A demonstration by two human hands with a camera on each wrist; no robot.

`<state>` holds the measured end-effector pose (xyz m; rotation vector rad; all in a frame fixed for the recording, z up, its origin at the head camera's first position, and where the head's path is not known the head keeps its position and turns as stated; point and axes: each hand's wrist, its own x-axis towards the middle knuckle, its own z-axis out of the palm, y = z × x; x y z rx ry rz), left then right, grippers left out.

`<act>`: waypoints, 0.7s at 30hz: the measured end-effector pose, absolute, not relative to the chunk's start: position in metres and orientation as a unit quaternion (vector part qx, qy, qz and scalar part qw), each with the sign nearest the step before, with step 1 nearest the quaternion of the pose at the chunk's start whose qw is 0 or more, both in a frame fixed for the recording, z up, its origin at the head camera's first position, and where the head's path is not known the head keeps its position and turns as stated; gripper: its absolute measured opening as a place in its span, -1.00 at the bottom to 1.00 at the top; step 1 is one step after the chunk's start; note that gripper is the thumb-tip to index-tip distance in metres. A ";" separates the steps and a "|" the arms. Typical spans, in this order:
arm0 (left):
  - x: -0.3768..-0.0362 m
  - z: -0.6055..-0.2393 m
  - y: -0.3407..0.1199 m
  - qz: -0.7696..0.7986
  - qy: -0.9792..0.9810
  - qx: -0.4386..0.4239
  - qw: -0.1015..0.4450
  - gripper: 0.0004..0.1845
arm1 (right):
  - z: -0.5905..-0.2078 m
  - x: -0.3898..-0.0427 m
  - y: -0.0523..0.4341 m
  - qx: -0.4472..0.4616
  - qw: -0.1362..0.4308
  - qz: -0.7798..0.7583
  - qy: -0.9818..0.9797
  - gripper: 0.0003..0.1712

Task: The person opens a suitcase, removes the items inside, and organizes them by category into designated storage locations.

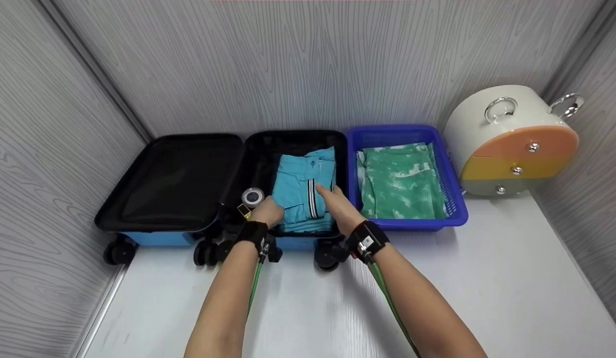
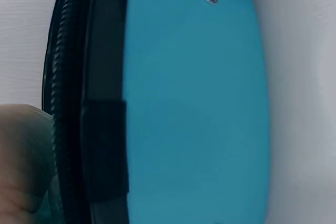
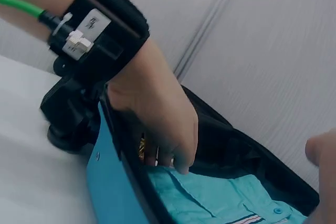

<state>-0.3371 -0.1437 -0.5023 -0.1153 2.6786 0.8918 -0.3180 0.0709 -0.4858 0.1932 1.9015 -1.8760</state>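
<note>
The folded turquoise polo shirt (image 1: 304, 191), judged soft, light and easily rumpled, is pressed into the open suitcase (image 1: 258, 164) by the left hand (image 1: 268, 211), fingers curled at its edge, and the right hand (image 1: 338, 206), fingers extended flat, so the folded sides are best gripped.

Probably staged recording booth: grey wood-grain panel walls (image 1: 308, 59) (three sides), bare white tabletop (image 1: 487, 278).

No readable text, label or number anywhere — wrist strap tag too blurred.

left hand (image 3: 157, 119) on teal shirt (image 3: 220, 198), suitcase (image 3: 113, 192)
</note>
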 end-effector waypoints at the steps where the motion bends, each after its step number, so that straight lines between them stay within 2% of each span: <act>1: -0.337 -0.503 -0.144 0.312 0.936 -0.044 0.155 -0.39 | -0.486 -0.319 0.070 0.083 0.230 -0.686 0.685 0.13; 5: -0.338 -0.506 -0.147 0.332 0.930 -0.063 0.147 -0.40 | -0.487 -0.322 0.068 0.115 0.229 -0.706 0.660 0.12; 9: -0.338 -0.505 -0.150 0.409 0.896 -0.092 0.147 -0.37 | -0.489 -0.322 0.069 0.109 0.223 -0.722 0.646 0.05; 11: -0.338 -0.503 -0.152 0.448 0.873 -0.113 0.156 -0.33 | -0.490 -0.322 0.070 0.106 0.222 -0.730 0.638 -0.11; 15: -0.337 -0.501 -0.153 0.494 0.837 -0.153 0.177 -0.23 | -0.491 -0.325 0.068 0.108 0.229 -0.730 0.635 -0.76; 16: -0.338 -0.501 -0.153 0.498 0.834 -0.157 0.180 -0.22 | -0.491 -0.325 0.067 0.108 0.230 -0.728 0.637 -0.81; 19: -0.339 -0.500 -0.151 0.509 0.824 -0.161 0.190 -0.21 | -0.491 -0.325 0.066 0.107 0.228 -0.717 0.650 -0.80; 21: -0.339 -0.500 -0.149 0.505 0.826 -0.155 0.194 -0.24 | -0.491 -0.324 0.067 0.102 0.229 -0.706 0.662 -0.55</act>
